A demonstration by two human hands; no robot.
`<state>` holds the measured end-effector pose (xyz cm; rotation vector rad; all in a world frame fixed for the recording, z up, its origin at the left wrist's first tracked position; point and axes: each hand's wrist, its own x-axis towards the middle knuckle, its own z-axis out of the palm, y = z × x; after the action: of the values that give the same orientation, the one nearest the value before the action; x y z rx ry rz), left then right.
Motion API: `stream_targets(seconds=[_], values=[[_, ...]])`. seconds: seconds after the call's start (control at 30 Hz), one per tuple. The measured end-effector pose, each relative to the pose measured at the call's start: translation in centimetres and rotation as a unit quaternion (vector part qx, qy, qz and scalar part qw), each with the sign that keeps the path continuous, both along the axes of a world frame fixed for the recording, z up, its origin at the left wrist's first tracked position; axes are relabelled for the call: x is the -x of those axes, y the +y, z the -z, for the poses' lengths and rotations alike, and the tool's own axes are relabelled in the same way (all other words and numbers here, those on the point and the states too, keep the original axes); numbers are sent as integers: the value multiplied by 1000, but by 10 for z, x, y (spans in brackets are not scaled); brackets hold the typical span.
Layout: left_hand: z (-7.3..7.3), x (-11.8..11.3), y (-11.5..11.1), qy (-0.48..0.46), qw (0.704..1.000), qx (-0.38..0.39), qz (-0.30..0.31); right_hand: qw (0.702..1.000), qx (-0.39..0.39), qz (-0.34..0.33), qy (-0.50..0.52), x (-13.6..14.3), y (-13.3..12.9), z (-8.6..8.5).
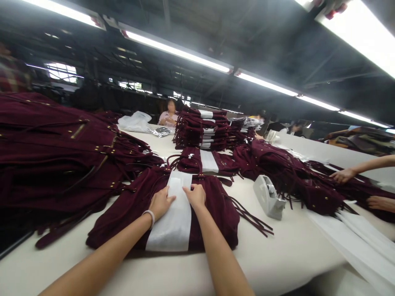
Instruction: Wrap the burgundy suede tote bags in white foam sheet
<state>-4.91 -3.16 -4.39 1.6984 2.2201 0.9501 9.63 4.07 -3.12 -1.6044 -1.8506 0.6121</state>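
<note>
In front of me a folded maroon garment (217, 213) lies on the table, with brass-coloured studs and loose fringe strips at its right side. A wide white paper band (173, 232) runs around its middle. My left hand (161, 202), with a pale bracelet at the wrist, grips the band's left edge, thumb lying on the paper. My right hand (196, 195) is closed at the band's right edge, thumb on the paper and fingers bent. Both hands rest on the garment, and some fingertips are hidden. Just behind lies another banded maroon garment (185, 161).
A grey tape dispenser (268, 197) stands to the right. Maroon garments are heaped at left (55, 156) and right (277, 164), with a banded stack (188, 131) behind. White paper strips (348, 238) hang over the table edge. Another person's hand (344, 175) works at far right.
</note>
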Motion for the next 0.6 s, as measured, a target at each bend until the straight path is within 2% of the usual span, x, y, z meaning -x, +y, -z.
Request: stream_targets(seconds=[0.2,0.37,0.5,0.6], values=[[7,15,3,-103,994,-46,12,998,65,23,-6,17,14,-14],[18,25,7,-208,974,-81,41,995,81,16,52,15,21,-7],[15,23,4,-244,965,-74,56,983,68,7,173,10,30,-1],[9,20,-1,-240,966,-38,88,942,64,5,330,2,44,-3]])
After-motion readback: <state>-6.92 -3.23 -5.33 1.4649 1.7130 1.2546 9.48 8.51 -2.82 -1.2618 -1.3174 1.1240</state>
